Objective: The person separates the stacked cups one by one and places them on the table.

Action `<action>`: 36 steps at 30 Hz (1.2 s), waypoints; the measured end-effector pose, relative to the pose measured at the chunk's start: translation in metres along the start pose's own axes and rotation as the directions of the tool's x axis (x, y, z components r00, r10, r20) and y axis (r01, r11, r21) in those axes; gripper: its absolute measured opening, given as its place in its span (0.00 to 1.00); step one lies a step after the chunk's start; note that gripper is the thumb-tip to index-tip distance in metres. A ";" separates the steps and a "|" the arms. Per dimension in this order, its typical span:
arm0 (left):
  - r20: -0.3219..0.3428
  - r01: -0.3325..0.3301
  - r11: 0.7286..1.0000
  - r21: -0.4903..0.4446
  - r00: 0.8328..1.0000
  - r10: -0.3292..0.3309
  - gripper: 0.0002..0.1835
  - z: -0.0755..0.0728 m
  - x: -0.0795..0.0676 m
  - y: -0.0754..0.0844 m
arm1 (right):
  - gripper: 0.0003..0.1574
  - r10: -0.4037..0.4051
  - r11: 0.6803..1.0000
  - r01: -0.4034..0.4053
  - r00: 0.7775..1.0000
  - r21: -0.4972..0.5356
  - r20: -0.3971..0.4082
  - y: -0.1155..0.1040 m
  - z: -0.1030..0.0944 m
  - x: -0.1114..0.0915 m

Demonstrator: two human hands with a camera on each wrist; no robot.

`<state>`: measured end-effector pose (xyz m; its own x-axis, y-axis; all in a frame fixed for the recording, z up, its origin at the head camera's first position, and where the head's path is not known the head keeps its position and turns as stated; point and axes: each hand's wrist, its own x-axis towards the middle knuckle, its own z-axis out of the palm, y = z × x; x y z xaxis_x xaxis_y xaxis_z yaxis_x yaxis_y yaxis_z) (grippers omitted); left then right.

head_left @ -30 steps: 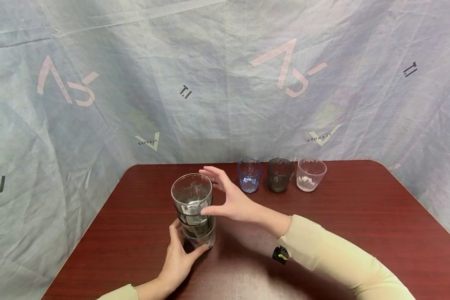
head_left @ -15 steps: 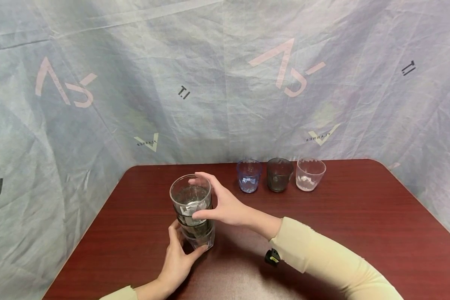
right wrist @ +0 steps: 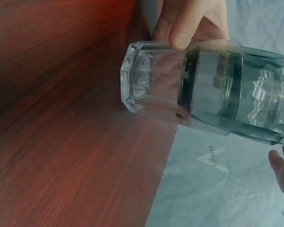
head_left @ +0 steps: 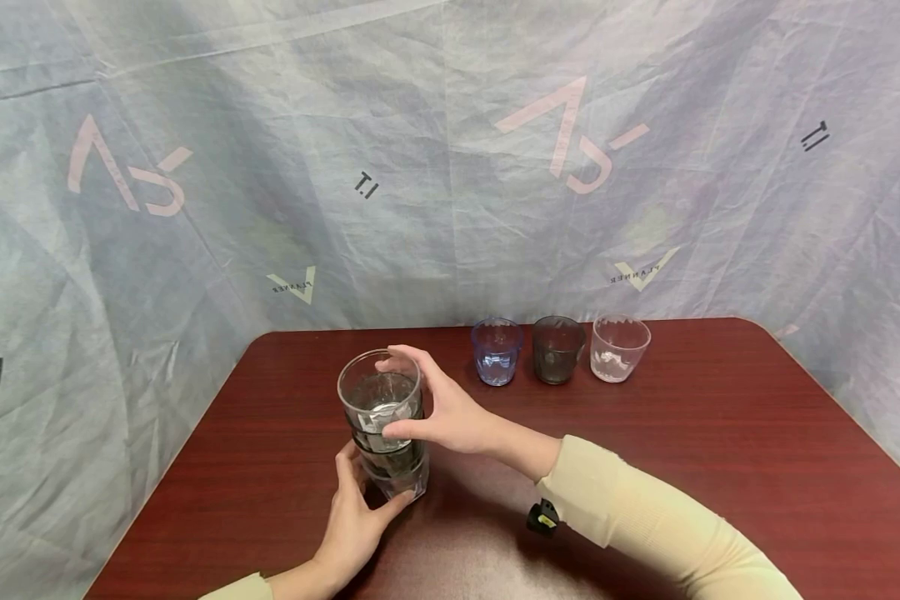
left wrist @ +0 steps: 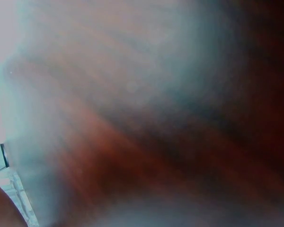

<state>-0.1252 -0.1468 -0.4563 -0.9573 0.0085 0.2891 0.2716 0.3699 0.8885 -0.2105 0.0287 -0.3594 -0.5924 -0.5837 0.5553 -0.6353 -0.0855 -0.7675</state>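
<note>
A stack of nested tumblers stands upright on the table, left of centre in the head view. A clear tumbler (head_left: 379,392) is on top, smoky grey glass (head_left: 390,458) shows in the middle, and a clear tumbler (right wrist: 156,78) forms the base. My left hand (head_left: 352,521) grips the base tumbler low down, its thumb across the near side. Around the top tumbler curves my right hand (head_left: 450,408), thumb in front and fingers behind the rim. The left wrist view is mostly blurred, with a sliver of clear glass (left wrist: 23,196) at its lower left.
Along the back of the reddish-brown table (head_left: 682,450) stand a blue tumbler (head_left: 497,354), a dark grey tumbler (head_left: 558,354) and a clear pinkish tumbler (head_left: 618,350), in a row. A pale printed sheet (head_left: 435,233) hangs behind the table.
My right hand has moved left and closed in around the top tumbler, staying nearly still over the last half second. My left hand keeps its hold on the base.
</note>
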 end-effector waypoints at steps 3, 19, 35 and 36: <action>-0.005 -0.006 1.000 -0.003 1.000 0.006 0.49 0.000 0.000 -0.001 | 0.55 -0.003 1.000 0.003 1.000 -0.007 -0.005 0.000 0.001 -0.001; -0.026 -0.044 0.999 -0.022 0.999 0.044 0.50 0.000 0.000 -0.003 | 0.55 -0.023 0.997 0.021 1.000 -0.074 -0.020 -0.001 0.001 -0.002; -0.023 -0.024 1.000 0.005 0.999 0.024 0.49 0.001 0.000 -0.002 | 0.56 -0.057 0.998 0.057 0.996 0.006 -0.062 -0.001 0.002 -0.001; -0.023 -0.022 1.000 0.005 0.999 0.022 0.49 0.001 0.000 -0.002 | 0.56 -0.065 0.998 0.066 0.996 0.014 -0.069 -0.001 0.002 -0.001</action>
<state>-0.1261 -0.1465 -0.4585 -0.9484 -0.0046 0.3170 0.2923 0.3745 0.8800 -0.2082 0.0280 -0.3595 -0.5827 -0.5201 0.6245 -0.6660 -0.1348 -0.7337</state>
